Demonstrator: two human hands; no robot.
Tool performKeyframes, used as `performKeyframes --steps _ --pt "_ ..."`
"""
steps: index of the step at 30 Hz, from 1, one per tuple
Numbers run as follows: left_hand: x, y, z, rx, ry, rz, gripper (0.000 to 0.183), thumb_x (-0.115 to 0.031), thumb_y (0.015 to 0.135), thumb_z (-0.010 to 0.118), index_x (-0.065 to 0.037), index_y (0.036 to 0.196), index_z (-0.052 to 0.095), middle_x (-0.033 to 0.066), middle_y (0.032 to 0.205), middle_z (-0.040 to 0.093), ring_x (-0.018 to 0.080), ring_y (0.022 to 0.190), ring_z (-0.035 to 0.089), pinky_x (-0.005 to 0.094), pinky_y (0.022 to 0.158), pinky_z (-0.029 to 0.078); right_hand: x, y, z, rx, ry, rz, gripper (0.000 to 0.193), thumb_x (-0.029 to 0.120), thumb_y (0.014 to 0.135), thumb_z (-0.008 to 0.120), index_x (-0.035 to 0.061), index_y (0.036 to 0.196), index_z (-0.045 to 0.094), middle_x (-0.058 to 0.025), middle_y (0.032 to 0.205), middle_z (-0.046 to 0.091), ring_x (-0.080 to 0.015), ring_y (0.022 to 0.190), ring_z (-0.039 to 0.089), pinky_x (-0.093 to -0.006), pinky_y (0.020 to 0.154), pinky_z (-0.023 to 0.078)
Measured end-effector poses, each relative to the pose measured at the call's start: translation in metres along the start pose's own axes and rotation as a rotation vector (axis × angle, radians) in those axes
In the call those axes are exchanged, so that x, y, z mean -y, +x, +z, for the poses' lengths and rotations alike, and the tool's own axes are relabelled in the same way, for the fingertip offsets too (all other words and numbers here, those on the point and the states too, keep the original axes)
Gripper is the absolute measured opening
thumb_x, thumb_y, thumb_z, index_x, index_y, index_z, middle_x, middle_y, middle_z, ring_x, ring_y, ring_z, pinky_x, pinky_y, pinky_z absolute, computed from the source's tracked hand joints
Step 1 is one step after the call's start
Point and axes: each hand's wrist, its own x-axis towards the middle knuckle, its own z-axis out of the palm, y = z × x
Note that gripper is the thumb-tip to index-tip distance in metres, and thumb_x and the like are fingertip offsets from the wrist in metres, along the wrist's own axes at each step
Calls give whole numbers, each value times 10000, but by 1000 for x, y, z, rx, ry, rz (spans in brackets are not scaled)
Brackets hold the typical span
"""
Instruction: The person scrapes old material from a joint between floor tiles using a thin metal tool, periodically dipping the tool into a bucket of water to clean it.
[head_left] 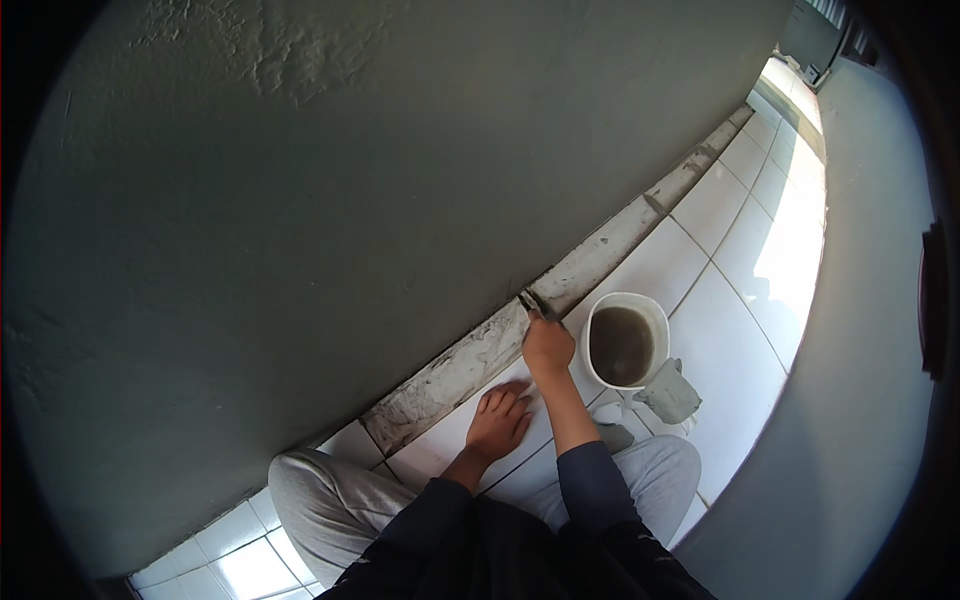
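My right hand (549,347) is closed around a small dark hand tool (541,306), with its tip against the skirting tiles (588,262) at a joint by the wall's foot. Fingers hide most of the tool, so its exact kind does not show. Below and to the left, my left hand (498,424) lies flat on the white floor tiles (427,459), fingers stretched out and holding nothing. Grey-brown smears mark the skirting's white face. Just right of my right hand stands a white tub (660,325) of murky brownish water.
A grey, crumpled piece (669,392) leans at the tub's near side, beside a small white item (607,412). A dark grey wall (300,230) rises on the left; a paler wall (850,300) bounds the right. Between them, the tiled floor runs toward a sunlit far end.
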Motion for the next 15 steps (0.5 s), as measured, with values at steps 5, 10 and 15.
performKeyframes --steps 5,10,15 --pt "6 -6 1 13 30 -23 306 -207 818 521 -58 1084 529 101 1198 449 276 1170 367 404 966 277 19 -18 1 63 -23 -40 186 142 823 454 112 936 599 -152 803 634 -301 727 646 -401 595 517" --pt "1 0 1 -39 -52 18 304 -216 810 519 -65 1073 541 108 1174 457 283 1157 372 412 967 270 -13 0 1 -12 3 -18 180 149 815 459 107 932 589 -149 781 631 -310 715 646 -407 594 518" --pt "9 -9 1 16 34 -21 310 -220 818 519 -62 1085 532 108 1180 458 276 1162 369 397 978 272 25 -36 12 69 -13 -227 179 143 790 476 117 917 600 -159 763 623 -298 679 644 -401 572 515"
